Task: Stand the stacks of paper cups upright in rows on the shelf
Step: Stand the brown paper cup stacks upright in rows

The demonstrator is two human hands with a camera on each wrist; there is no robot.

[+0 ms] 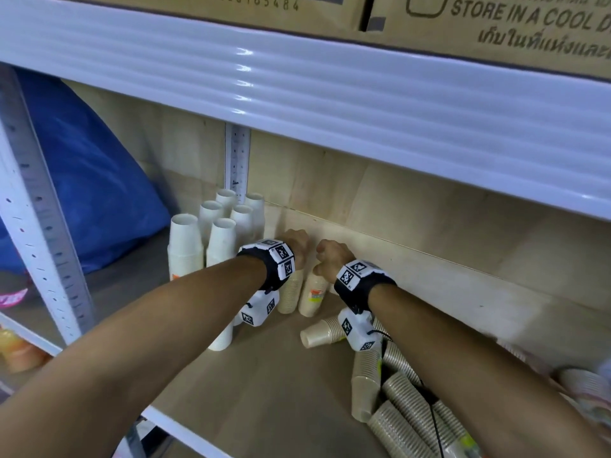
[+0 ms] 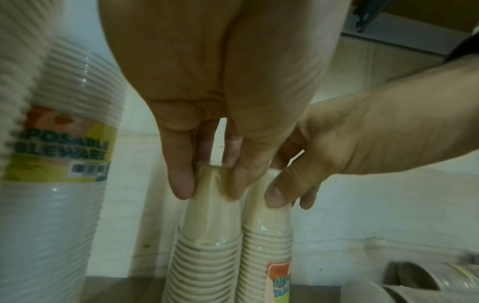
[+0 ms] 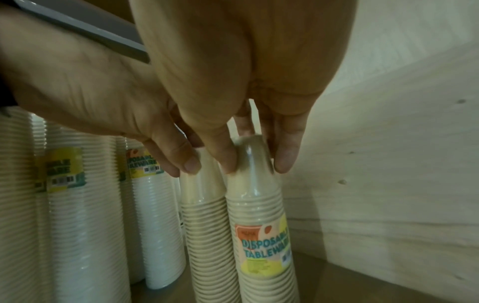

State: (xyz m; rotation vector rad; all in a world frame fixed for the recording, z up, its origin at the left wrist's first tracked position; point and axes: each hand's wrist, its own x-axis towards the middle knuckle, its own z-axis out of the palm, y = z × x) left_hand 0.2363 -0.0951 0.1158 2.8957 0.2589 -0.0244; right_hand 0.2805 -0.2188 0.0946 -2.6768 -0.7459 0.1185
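Observation:
Two beige, plastic-wrapped stacks of paper cups stand upright side by side near the back wall of the shelf (image 1: 264, 391). My left hand (image 1: 297, 241) (image 2: 211, 182) pinches the top cup of the left stack (image 1: 291, 294) (image 2: 207, 256) (image 3: 207, 225). My right hand (image 1: 330, 256) (image 3: 255, 162) pinches the top of the right stack (image 1: 312, 297) (image 3: 261, 235) (image 2: 267, 246), which has a colourful label. Left of them several white cup stacks (image 1: 215, 226) (image 3: 85, 225) stand upright in rows.
Several beige stacks (image 1: 396, 391) lie in a heap at the right front of the shelf, and one short stack (image 1: 322, 332) lies under my right wrist. The upper shelf beam (image 1: 297, 94) hangs low overhead. A blue bag (image 1: 92, 193) and a metal post (image 1: 39, 226) are at the left.

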